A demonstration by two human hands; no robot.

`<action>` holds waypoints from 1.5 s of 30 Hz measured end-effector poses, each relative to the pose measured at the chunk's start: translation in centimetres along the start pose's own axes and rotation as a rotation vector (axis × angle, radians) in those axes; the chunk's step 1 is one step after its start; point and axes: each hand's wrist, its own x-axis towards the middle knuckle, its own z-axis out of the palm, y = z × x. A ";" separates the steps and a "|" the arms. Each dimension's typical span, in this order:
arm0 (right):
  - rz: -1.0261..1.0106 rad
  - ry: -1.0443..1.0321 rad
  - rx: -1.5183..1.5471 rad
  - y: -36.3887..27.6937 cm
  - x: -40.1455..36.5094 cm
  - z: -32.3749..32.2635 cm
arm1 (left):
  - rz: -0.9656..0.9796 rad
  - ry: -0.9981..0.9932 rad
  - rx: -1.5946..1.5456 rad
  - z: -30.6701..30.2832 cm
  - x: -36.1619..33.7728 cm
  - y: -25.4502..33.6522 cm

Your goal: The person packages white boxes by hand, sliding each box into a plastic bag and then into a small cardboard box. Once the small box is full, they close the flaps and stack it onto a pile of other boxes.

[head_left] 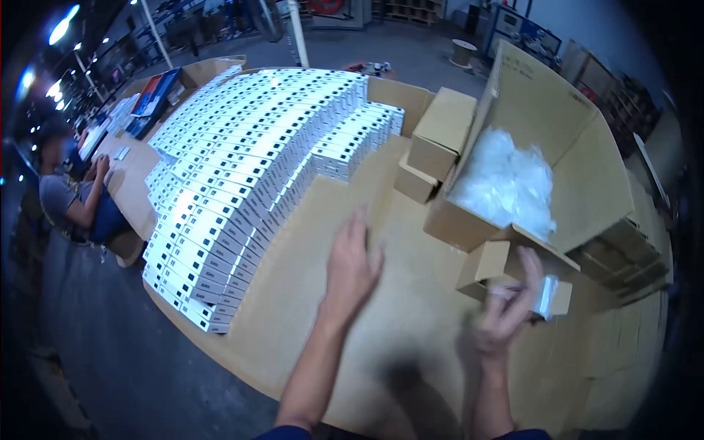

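Close to the right hand (507,315) sits a rectangular cardboard box (485,265).

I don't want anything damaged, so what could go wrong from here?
The stacked white boxes run close to the edge of the table; a bump might tip some off. Clear plastic heaped in the open carton could spill if knocked. The right hand, close to a small brown box, might jostle it.

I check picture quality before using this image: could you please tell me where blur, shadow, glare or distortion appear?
Head view: blur softens the right hand and, somewhat, the left hand; head view: dark shadow on the table, lamps glaring upper left; head view: wide-lens distortion curves the table's edge, corners darken.
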 end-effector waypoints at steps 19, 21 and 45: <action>-0.210 -0.838 -0.127 3.4 13.2 28.1 | 0.218 0.117 0.378 3.1 11.0 -13.6; -0.171 -0.943 -0.195 2.7 14.0 28.0 | 0.231 0.186 0.404 3.3 11.4 -13.4; 0.251 -0.500 0.515 -0.2 11.4 -6.4 | 0.746 -0.152 -0.362 -0.4 4.9 13.7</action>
